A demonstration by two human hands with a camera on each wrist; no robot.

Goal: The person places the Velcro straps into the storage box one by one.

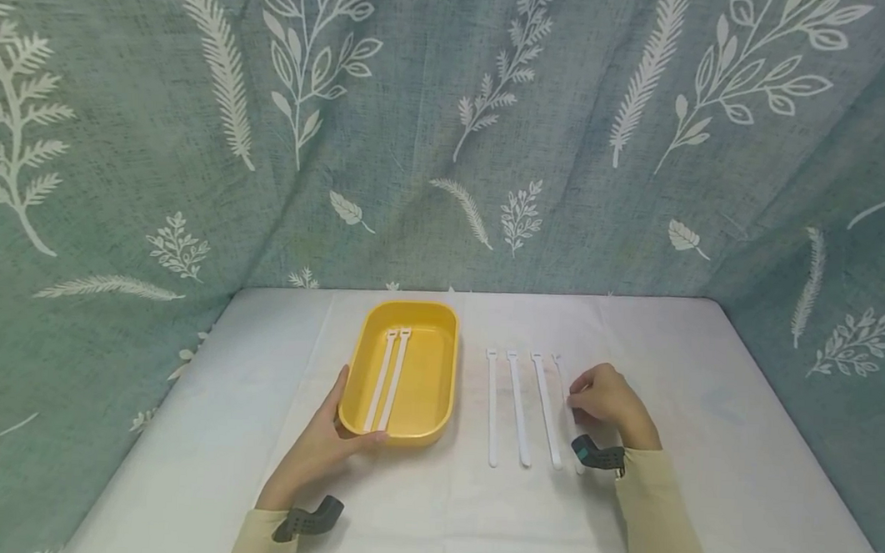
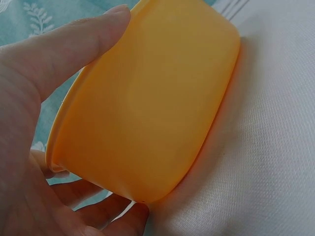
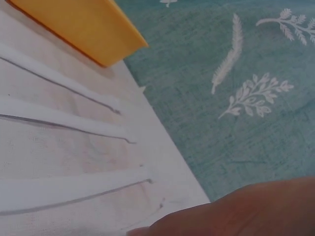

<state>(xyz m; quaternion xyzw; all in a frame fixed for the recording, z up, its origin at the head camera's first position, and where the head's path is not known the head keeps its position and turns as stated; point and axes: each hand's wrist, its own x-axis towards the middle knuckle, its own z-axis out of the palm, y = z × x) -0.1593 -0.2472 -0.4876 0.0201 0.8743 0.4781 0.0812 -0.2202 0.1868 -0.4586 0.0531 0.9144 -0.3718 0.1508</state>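
A yellow tray (image 1: 430,376) sits on the white cloth, with two white cable ties (image 1: 390,378) lying lengthwise along its left side. My left hand (image 1: 324,441) grips the tray's near left corner. In the left wrist view the thumb (image 2: 93,37) lies along the rim, and the other fingers spread round the lower side. To the tray's right, several white cable ties stand in a row, slotted heads away from me. My right hand (image 1: 609,402) pinches the rightmost cable tie (image 1: 562,375) partway along its length; the fingertips' contact is largely hidden in the right wrist view.
Three more cable ties lie flat left of my right hand: one nearest the tray (image 1: 491,408), a middle one (image 1: 519,410) and another (image 1: 546,411). Behind the table (image 1: 714,391) hangs a green leaf-print cloth (image 1: 419,142), which continues along both sides.
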